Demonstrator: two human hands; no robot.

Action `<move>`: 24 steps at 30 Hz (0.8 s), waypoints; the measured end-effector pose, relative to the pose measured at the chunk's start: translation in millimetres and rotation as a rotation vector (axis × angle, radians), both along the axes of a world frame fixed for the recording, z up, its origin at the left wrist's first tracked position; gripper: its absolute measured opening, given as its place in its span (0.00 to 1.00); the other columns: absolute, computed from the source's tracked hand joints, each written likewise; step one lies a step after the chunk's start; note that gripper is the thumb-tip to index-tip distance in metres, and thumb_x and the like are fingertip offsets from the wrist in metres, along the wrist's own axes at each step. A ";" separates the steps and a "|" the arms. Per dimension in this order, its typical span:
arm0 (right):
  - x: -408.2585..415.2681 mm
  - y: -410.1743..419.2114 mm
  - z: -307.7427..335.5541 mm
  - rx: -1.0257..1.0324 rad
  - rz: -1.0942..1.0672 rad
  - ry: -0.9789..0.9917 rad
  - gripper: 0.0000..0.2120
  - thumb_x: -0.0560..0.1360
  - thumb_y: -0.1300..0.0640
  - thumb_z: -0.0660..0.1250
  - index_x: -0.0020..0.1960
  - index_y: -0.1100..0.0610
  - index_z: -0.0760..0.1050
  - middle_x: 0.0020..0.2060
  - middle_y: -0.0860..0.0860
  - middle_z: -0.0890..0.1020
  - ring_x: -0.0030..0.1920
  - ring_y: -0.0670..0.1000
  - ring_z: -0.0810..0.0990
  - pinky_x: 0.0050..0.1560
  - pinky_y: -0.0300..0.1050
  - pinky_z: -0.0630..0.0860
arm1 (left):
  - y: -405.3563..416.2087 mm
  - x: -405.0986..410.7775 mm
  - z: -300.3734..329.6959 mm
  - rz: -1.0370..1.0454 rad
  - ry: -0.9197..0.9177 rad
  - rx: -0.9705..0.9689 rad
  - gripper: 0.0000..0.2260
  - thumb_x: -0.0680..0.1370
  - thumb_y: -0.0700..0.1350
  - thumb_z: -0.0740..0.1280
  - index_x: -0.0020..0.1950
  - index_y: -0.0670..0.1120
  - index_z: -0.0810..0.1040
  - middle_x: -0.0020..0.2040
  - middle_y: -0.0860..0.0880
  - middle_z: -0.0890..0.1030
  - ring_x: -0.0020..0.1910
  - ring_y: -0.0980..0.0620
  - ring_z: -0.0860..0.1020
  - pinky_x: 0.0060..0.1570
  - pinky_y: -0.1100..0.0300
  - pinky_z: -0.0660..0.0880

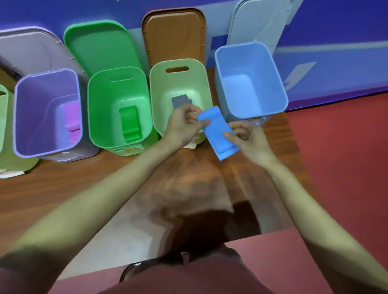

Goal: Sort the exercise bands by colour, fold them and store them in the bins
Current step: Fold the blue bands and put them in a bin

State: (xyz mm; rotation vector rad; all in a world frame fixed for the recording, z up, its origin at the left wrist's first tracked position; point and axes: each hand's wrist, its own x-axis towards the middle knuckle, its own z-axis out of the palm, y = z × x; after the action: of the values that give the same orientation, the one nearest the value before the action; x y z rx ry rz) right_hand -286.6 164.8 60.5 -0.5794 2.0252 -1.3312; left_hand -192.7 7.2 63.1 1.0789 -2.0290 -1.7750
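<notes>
Pinching a folded blue band (216, 132), both hands, left hand (183, 124) and right hand (247, 139), reach forward.

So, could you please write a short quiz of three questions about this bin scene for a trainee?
1. True or false: the blue bin already holds a band.
2. Which hands hold the blue band? A) left hand only B) right hand only C) both
3. Fill in: the grey band lies in the pale ____ bin.

Key: 1. false, it looks empty. 2. C, each hand has a grip on one end. 3. green.
</notes>
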 end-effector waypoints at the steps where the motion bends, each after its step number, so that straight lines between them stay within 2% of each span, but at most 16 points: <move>1: -14.9 3.1 -0.2 -0.004 -0.012 0.014 0.10 0.72 0.66 0.71 0.53 0.63 0.76 0.29 0.41 0.80 0.31 0.33 0.77 0.39 0.27 0.72 | 2.5 -17.1 0.3 -0.004 -0.010 -0.004 0.13 0.70 0.34 0.73 0.39 0.48 0.73 0.32 0.49 0.74 0.29 0.55 0.73 0.33 0.64 0.71; 3: -40.7 6.7 3.7 -0.014 -0.041 0.053 0.10 0.72 0.67 0.70 0.53 0.66 0.76 0.34 0.43 0.78 0.31 0.31 0.76 0.38 0.25 0.72 | 6.6 -50.3 1.3 -0.017 -0.015 -0.021 0.12 0.70 0.35 0.74 0.39 0.48 0.73 0.32 0.49 0.75 0.31 0.54 0.74 0.33 0.64 0.72; 5: -65.2 6.1 6.1 -0.009 -0.073 0.093 0.09 0.73 0.68 0.69 0.52 0.66 0.75 0.34 0.46 0.76 0.29 0.30 0.75 0.36 0.24 0.71 | 8.1 -81.9 2.5 -0.020 -0.005 -0.062 0.10 0.69 0.36 0.74 0.41 0.46 0.75 0.33 0.50 0.77 0.32 0.52 0.76 0.38 0.60 0.75; 6: -76.9 3.9 6.2 0.006 -0.093 0.105 0.09 0.73 0.68 0.69 0.53 0.65 0.75 0.33 0.48 0.76 0.27 0.31 0.75 0.36 0.26 0.71 | 7.7 -96.5 3.8 -0.019 -0.010 -0.088 0.10 0.69 0.36 0.74 0.43 0.45 0.76 0.34 0.50 0.77 0.34 0.51 0.76 0.41 0.57 0.76; 8: -100.4 -4.2 4.0 0.049 -0.143 0.145 0.12 0.72 0.65 0.71 0.54 0.65 0.75 0.34 0.52 0.75 0.27 0.35 0.75 0.38 0.36 0.73 | 3.8 -122.5 7.2 -0.015 -0.015 -0.124 0.11 0.69 0.37 0.75 0.46 0.44 0.76 0.34 0.49 0.77 0.37 0.49 0.77 0.46 0.55 0.77; 11: -132.0 -18.6 -0.2 0.135 -0.174 0.226 0.15 0.71 0.61 0.72 0.55 0.66 0.76 0.38 0.53 0.76 0.37 0.48 0.75 0.46 0.48 0.75 | -6.3 -154.7 11.2 -0.020 -0.025 -0.182 0.11 0.68 0.38 0.75 0.47 0.44 0.77 0.34 0.48 0.77 0.37 0.48 0.77 0.45 0.55 0.76; 13: -146.9 -27.9 -3.9 0.197 -0.158 0.265 0.16 0.71 0.60 0.72 0.55 0.67 0.76 0.43 0.58 0.78 0.44 0.55 0.77 0.53 0.51 0.74 | -13.8 -171.5 9.0 -0.046 -0.079 -0.265 0.11 0.69 0.39 0.75 0.48 0.42 0.78 0.32 0.50 0.75 0.38 0.49 0.76 0.44 0.58 0.74; 15: -156.5 -36.5 -12.3 0.290 -0.111 0.275 0.16 0.71 0.59 0.72 0.55 0.67 0.76 0.48 0.61 0.80 0.51 0.59 0.79 0.55 0.50 0.72 | -17.7 -183.7 2.4 -0.113 -0.170 -0.391 0.12 0.70 0.41 0.74 0.51 0.40 0.78 0.35 0.49 0.76 0.39 0.50 0.75 0.44 0.59 0.72; 17: -162.1 -44.6 -22.5 0.381 -0.073 0.238 0.15 0.72 0.59 0.70 0.55 0.67 0.76 0.48 0.60 0.79 0.54 0.59 0.78 0.52 0.49 0.72 | -19.3 -192.9 -9.2 -0.199 -0.240 -0.484 0.13 0.71 0.42 0.73 0.52 0.40 0.77 0.41 0.46 0.78 0.44 0.48 0.77 0.46 0.57 0.72; 19: -166.7 -52.3 -31.2 0.459 -0.045 0.189 0.13 0.73 0.59 0.69 0.52 0.66 0.75 0.46 0.60 0.78 0.49 0.57 0.78 0.45 0.48 0.72 | -20.3 -202.2 -22.1 -0.275 -0.305 -0.552 0.12 0.72 0.43 0.72 0.52 0.41 0.76 0.47 0.43 0.80 0.50 0.44 0.77 0.47 0.55 0.72; 21: -171.3 -58.5 -39.1 0.535 0.004 0.173 0.10 0.73 0.57 0.69 0.48 0.63 0.73 0.43 0.60 0.75 0.46 0.56 0.78 0.39 0.44 0.67 | -22.0 -212.0 -32.2 -0.345 -0.379 -0.618 0.11 0.73 0.44 0.70 0.53 0.41 0.75 0.52 0.42 0.80 0.53 0.42 0.76 0.48 0.54 0.71; 22: -175.0 -61.4 -45.1 0.560 0.019 0.179 0.10 0.73 0.57 0.68 0.47 0.63 0.73 0.43 0.62 0.76 0.48 0.58 0.79 0.40 0.44 0.67 | -23.5 -217.0 -36.6 -0.377 -0.412 -0.645 0.11 0.74 0.43 0.69 0.54 0.41 0.74 0.53 0.42 0.79 0.55 0.42 0.75 0.49 0.53 0.70; 24: -181.3 -66.2 -58.9 0.593 0.027 0.163 0.09 0.71 0.59 0.68 0.47 0.63 0.73 0.46 0.63 0.79 0.53 0.62 0.80 0.44 0.49 0.74 | -26.6 -225.6 -45.5 -0.443 -0.485 -0.679 0.12 0.75 0.43 0.68 0.55 0.39 0.74 0.57 0.41 0.78 0.57 0.41 0.74 0.51 0.52 0.70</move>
State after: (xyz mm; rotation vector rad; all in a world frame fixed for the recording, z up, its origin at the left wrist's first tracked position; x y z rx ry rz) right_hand -467.9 98.6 1.6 -0.4425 2.3853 -0.6222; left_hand -418.3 -19.3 17.6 0.9297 -3.0257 -0.8284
